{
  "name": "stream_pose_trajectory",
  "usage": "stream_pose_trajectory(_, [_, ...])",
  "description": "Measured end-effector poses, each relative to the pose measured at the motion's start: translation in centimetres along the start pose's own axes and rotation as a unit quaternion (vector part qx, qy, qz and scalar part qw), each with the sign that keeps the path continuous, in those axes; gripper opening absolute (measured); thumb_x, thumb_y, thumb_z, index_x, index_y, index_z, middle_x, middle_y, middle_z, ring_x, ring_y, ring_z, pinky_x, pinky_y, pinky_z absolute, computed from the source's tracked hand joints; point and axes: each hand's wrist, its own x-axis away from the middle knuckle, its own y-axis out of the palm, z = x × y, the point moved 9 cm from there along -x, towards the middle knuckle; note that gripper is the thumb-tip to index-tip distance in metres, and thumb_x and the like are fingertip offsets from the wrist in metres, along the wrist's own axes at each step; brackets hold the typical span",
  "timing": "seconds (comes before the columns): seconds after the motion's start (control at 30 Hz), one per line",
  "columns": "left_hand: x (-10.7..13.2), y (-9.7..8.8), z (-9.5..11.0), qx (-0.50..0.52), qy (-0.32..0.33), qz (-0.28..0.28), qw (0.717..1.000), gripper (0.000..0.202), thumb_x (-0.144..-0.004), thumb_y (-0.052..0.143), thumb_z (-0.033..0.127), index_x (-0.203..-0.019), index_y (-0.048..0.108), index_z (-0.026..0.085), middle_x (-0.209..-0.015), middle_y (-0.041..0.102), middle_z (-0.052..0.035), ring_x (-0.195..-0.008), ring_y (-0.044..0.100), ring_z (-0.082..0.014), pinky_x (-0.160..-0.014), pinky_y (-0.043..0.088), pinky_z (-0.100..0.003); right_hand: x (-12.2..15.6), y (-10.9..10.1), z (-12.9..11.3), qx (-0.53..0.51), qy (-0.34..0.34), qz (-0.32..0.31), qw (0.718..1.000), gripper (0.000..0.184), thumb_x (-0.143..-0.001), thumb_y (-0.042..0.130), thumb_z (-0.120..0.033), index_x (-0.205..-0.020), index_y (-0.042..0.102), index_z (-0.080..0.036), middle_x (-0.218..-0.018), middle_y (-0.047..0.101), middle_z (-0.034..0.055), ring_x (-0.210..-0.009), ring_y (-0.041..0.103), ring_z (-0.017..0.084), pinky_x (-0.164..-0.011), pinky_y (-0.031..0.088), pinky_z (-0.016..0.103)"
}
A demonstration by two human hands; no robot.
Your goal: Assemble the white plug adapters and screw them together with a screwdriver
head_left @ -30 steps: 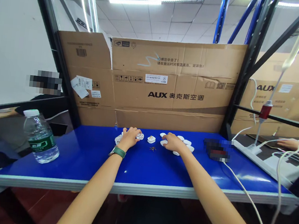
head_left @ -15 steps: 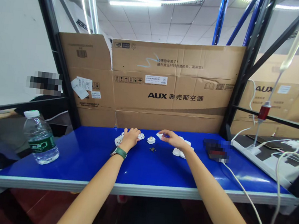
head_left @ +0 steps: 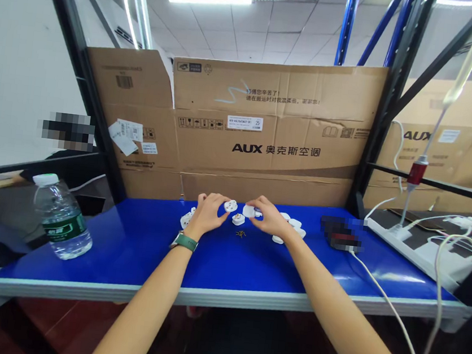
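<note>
My left hand (head_left: 207,213), with a green-banded watch on its wrist, pinches a small white socket piece (head_left: 230,205) with dark holes, lifted over the table. Facing it, my right hand (head_left: 271,219) grips a smooth white cover piece (head_left: 249,211) by its edge. The two pieces are a short gap apart. Below them on the blue table sits a white plug part (head_left: 238,219) with brass-coloured metal on top. Nearer me lies a little heap of dark brass-coloured screws or pins (head_left: 240,234). More holed white pieces (head_left: 186,218) are partly hidden behind my left hand.
Several white covers (head_left: 294,223) lie beside my right wrist. A water bottle (head_left: 63,220) stands at the left. A blurred dark device (head_left: 340,234) with a white cable (head_left: 380,293) and a power strip (head_left: 416,257) are at the right. A cardboard panel (head_left: 217,189) closes the back.
My left hand has risen from the holed pieces with one in its fingers. My right hand has moved slightly left and turned its white cover toward it. A person's hand now shows at far right.
</note>
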Motion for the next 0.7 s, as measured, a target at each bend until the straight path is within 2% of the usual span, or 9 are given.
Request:
stream_pose_trajectory(0.1, [0.0, 0.3, 1.1, 0.021, 0.036, -0.015, 0.999, 0.031, -0.087, 0.063, 0.028, -0.118, 0.066, 0.025, -0.123, 0.071, -0.0064, -0.12, 0.057, -0.0276, -0.105, 0.028, -0.044, 0.2, 1.5, -1.0, 0.077, -0.076, -0.029, 0.994, 0.044, -0.083, 0.066, -0.014, -0.127, 0.063, -0.018, -0.116, 0.059, 0.0114, -0.107, 0.059, 0.023, -0.098, 0.047, 0.038])
stream_pose_trajectory(0.3, [0.0, 1.4, 2.2, 0.089, 0.081, -0.031, 0.992, 0.037, -0.084, 0.067, 0.027, -0.121, 0.064, 0.021, -0.123, 0.071, -0.0078, -0.117, 0.062, -0.0259, -0.105, 0.038, -0.041, 0.3, 1.6, -1.6, 0.102, -0.102, -0.008, 0.99, 0.048, -0.088, 0.064, -0.016, -0.135, 0.059, -0.02, -0.118, 0.056, 0.0112, -0.107, 0.061, 0.022, -0.096, 0.05, 0.036])
stream_pose_trajectory(0.5, [0.0, 1.4, 1.7, 0.195, 0.063, -0.006, 0.979, 0.038, -0.084, 0.07, 0.03, -0.12, 0.066, 0.02, -0.121, 0.071, -0.0081, -0.111, 0.066, -0.0246, -0.1, 0.05, -0.037, 0.3, 1.2, -2.3, 0.079, -0.123, -0.006, 0.989, 0.048, -0.09, 0.06, -0.014, -0.137, 0.059, -0.023, -0.117, 0.058, 0.0104, -0.107, 0.062, 0.021, -0.095, 0.051, 0.035])
stream_pose_trajectory(0.7, [0.0, 1.3, 1.5, 0.22, 0.044, -0.002, 0.975, 0.038, -0.084, 0.071, 0.033, -0.12, 0.069, 0.02, -0.121, 0.073, -0.0078, -0.111, 0.068, -0.0245, -0.102, 0.051, -0.038, 0.3, 0.7, -2.7, 0.062, -0.129, 0.008, 0.99, 0.045, -0.09, 0.06, -0.014, -0.134, 0.06, -0.022, -0.118, 0.061, 0.0111, -0.108, 0.062, 0.022, -0.097, 0.051, 0.037])
